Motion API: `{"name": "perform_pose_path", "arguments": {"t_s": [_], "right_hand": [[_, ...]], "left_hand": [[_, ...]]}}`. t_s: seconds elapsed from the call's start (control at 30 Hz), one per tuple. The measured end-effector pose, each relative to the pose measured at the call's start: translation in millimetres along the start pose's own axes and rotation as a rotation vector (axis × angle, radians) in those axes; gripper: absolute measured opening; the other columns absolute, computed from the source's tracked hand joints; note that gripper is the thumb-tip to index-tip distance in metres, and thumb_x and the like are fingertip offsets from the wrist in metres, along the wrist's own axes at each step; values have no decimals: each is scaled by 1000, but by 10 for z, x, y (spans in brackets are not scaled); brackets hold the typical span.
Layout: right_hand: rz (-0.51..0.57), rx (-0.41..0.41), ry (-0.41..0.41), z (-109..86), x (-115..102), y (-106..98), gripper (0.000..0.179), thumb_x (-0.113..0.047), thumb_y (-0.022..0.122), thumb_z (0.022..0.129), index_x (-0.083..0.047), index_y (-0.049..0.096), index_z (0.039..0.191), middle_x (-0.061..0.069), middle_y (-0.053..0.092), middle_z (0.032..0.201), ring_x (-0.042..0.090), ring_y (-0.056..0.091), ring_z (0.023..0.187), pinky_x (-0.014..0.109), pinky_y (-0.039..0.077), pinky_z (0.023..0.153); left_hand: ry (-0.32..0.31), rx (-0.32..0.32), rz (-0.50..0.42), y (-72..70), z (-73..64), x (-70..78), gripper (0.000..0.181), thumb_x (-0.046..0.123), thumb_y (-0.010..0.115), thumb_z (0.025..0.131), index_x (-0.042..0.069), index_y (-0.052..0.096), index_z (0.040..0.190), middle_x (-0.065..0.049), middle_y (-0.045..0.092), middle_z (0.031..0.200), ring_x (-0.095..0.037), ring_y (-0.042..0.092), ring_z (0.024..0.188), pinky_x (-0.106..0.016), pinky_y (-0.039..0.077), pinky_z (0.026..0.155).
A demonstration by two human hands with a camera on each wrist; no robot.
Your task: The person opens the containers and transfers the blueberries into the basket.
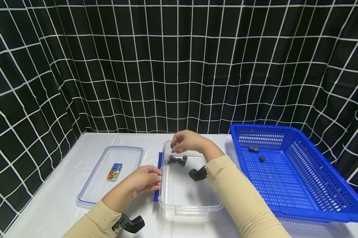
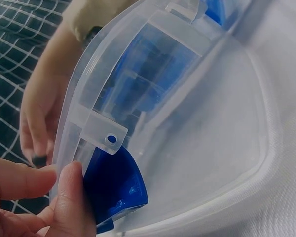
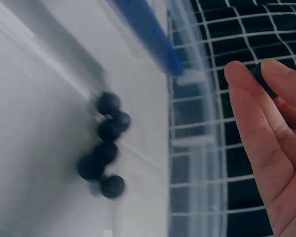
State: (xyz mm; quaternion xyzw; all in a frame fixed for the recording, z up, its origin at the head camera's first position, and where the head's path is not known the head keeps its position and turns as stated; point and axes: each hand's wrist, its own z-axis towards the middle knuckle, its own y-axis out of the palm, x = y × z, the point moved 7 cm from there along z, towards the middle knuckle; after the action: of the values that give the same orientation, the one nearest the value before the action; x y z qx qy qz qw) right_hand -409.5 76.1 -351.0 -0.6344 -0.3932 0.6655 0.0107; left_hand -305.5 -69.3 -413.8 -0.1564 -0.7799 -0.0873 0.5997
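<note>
Over the far left corner of a clear plastic food container [image 1: 196, 209], my right hand [image 1: 189, 141] pinches a blueberry [image 1: 173, 145] between thumb and fingers. That same berry [image 3: 263, 81] appears at the fingertips in the right wrist view. Several more blueberries [image 1: 179, 160] lie clustered on the container's floor towards its far end. My left hand [image 1: 147, 181] is at the container's left side and grips its rim, thumb and fingers beside a blue locking flap [image 2: 116, 187] that hangs unfastened.
Left of the container, a clear lid [image 1: 98, 188] with a blue seal and a colourful label [image 1: 114, 172] lies flat on the white tablecloth [image 1: 61, 172]. On the right stands a blue slotted basket [image 1: 298, 211] with 3 blueberries [image 1: 261, 159]. A black gridded curtain [image 1: 179, 66] surrounds the table.
</note>
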Motion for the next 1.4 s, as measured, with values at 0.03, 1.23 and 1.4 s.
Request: {"name": "perform_pose_path", "arguments": {"t_s": [0.03, 1.23, 1.4], "right_hand": [[-5, 5, -8, -14, -17, -44, 14, -2, 67, 80, -1, 61, 92, 10, 64, 85, 22, 66, 81, 30, 57, 74], [-1, 314, 119, -1112, 918, -1844, 27, -4, 59, 86, 7, 49, 109, 18, 61, 98, 31, 62, 95, 40, 53, 84], [6, 346, 171, -1275, 1176, -1995, 28, -6, 58, 88, 6, 47, 112, 14, 62, 97, 30, 61, 96, 43, 51, 87]], "left_hand": [[0, 0, 2, -3, -1, 0, 18, 0, 54, 86, -5, 50, 102, -8, 55, 80, -14, 57, 71, -24, 57, 68], [3, -5, 7, -31, -13, -18, 19, 0, 55, 85, -5, 50, 103, -8, 55, 80, -14, 57, 70, -24, 57, 67], [4, -8, 5, -27, -7, -15, 20, 0, 55, 86, -5, 50, 104, -8, 55, 80, -14, 57, 70, -24, 57, 67]]}}
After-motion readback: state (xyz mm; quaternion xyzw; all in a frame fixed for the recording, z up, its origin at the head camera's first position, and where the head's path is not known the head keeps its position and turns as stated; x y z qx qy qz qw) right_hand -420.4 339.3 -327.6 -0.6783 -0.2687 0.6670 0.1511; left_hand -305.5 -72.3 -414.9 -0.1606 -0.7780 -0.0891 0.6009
